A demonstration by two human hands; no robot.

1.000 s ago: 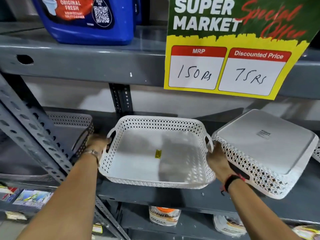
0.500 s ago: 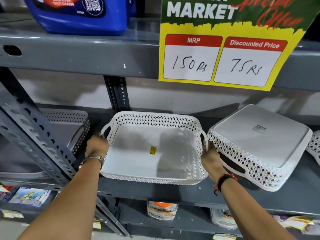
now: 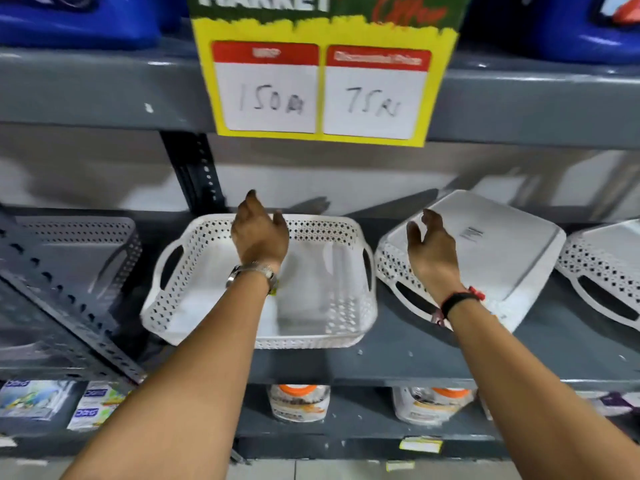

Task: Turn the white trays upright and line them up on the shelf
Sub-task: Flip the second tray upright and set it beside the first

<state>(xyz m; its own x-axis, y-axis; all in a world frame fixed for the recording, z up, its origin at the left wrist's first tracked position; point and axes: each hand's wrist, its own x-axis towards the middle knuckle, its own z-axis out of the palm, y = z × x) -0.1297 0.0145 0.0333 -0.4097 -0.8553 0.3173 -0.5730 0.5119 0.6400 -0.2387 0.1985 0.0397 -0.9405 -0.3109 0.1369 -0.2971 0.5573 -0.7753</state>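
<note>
An upright white lattice tray (image 3: 322, 299) rests on the grey shelf (image 3: 398, 362), its open side up. My left hand (image 3: 259, 233) hovers above it with fingers apart, holding nothing. To its right an upside-down white tray (image 3: 491, 244) leans tilted, flat bottom up. My right hand (image 3: 433, 247) is raised in front of that tray's left part, open and empty. A third overturned white tray (image 3: 602, 271) shows at the right edge. Another upright tray (image 3: 79, 251) sits at the left behind the slanted brace.
A yellow price sign (image 3: 322, 88) hangs from the upper shelf edge (image 3: 104, 88) just above the hands. A slanted grey perforated brace (image 3: 65, 313) crosses the left side. Blue bottles (image 3: 79, 19) stand above; jars (image 3: 299, 403) and packets (image 3: 34, 400) fill the lower shelf.
Both hands let go of the upright tray's handles and lifted away to the right. The tray stays on the shelf. The camera shifted right and blurred.
</note>
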